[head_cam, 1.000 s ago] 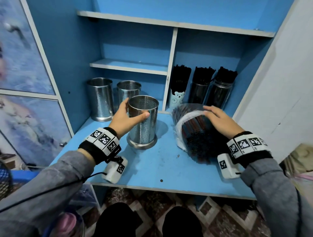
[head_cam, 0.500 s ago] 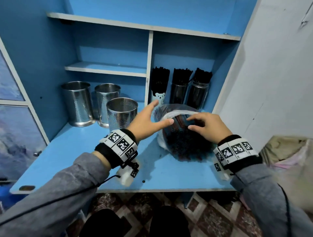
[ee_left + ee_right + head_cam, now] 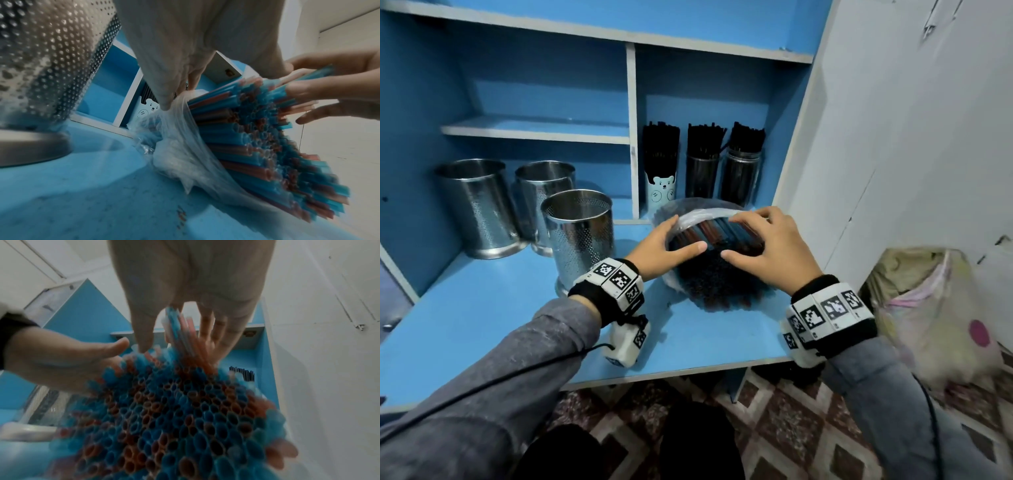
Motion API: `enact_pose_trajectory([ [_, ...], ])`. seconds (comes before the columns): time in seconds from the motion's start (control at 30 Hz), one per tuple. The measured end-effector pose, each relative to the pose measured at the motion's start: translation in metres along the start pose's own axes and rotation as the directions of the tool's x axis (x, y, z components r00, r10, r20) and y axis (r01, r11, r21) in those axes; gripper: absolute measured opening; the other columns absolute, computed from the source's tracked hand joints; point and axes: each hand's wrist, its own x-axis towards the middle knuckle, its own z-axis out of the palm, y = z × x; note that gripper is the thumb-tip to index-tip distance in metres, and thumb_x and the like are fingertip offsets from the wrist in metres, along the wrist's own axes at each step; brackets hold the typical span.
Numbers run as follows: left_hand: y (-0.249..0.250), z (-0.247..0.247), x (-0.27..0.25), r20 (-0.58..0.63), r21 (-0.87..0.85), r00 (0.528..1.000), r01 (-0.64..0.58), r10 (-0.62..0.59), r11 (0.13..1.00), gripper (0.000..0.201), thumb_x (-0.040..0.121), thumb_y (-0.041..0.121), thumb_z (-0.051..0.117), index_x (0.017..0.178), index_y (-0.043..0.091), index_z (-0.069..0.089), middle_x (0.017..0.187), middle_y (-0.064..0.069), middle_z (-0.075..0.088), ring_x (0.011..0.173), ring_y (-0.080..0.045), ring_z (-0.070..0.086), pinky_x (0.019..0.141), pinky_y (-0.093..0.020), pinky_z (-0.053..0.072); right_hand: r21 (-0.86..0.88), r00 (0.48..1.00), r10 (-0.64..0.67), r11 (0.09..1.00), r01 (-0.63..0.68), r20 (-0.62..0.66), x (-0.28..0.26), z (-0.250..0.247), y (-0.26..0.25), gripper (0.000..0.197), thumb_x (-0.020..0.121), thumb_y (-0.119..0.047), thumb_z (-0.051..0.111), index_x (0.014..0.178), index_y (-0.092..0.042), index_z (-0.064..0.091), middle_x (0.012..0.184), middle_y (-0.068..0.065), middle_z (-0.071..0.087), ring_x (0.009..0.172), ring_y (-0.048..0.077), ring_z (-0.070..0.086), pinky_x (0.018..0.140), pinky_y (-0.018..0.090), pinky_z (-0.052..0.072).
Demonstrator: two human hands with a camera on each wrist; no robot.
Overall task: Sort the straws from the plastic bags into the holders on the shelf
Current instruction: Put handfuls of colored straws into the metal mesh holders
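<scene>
A clear plastic bag (image 3: pixel 702 214) packed with blue and red straws (image 3: pixel 717 274) is seen lying on the blue shelf (image 3: pixel 482 308), open end toward the viewer. At its 9 o'clock the bag's rolled edge is pinched by the left hand (image 3: pixel 661 250), thumb stretched over the straw ends. At its 3 o'clock a few straws are gripped between the fingers and thumb of the right hand (image 3: pixel 767 250). A perforated steel holder (image 3: pixel 578 236) stands at 9 o'clock of the left hand, two more behind it. Dark straws fill three containers (image 3: pixel 702 164) at 12 o'clock.
</scene>
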Motion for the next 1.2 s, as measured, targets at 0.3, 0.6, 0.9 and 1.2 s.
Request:
enact_pose_trajectory([
  [0.3,0.0,-0.002,-0.004,0.037,-0.01,0.999,0.004,-0.003,1.0,0.09,0.087,0.029,0.071,0.156,0.011,0.016,0.159,-0.005,0.026,0.135,-0.005,0.03,0.089,-0.001,0.025,0.078,0.985,-0.073,0.993,0.086,-0.155,-0.007,0.014,-0.006,0.015,0.087,-0.006,0.067,0.101,-0.005,0.072,0.095,0.015,0.056,0.087,0.028,0.058,0.081,0.021,0.041],
  [0.6,-0.003,-0.003,-0.002,0.036,0.005,0.999,-0.011,0.011,1.0,0.09,0.086,0.034,0.071,0.155,0.012,0.019,0.158,-0.003,0.029,0.13,-0.002,0.031,0.087,0.005,0.026,0.071,0.967,-0.06,0.994,0.08,-0.248,-0.028,0.01,-0.001,0.048,0.078,-0.036,0.078,0.121,-0.02,0.064,0.121,0.004,0.051,0.112,0.021,0.052,0.094,0.032,0.048],
  [0.9,-0.002,-0.002,-0.002,0.038,-0.019,0.999,-0.014,0.015,1.0,0.085,0.088,0.026,0.07,0.155,0.008,0.019,0.154,-0.003,0.033,0.124,-0.002,0.031,0.069,0.013,0.028,0.163,0.946,-0.141,0.967,0.194,-0.29,-0.002,0.041,0.011,0.026,0.084,-0.011,0.076,0.11,-0.008,0.073,0.104,0.01,0.063,0.099,0.028,0.062,0.09,0.044,0.051],
  [1.2,0.0,-0.005,-0.004,0.045,0.006,0.998,-0.038,0.038,0.999,0.08,0.089,0.025,0.068,0.153,0.011,0.023,0.156,-0.007,0.033,0.122,-0.002,0.032,0.066,0.013,0.028,0.159,0.933,-0.267,0.937,0.309,-0.241,-0.008,0.016,0.013,0.028,0.079,-0.015,0.08,0.104,-0.004,0.074,0.095,0.014,0.064,0.09,0.028,0.064,0.087,0.033,0.051],
])
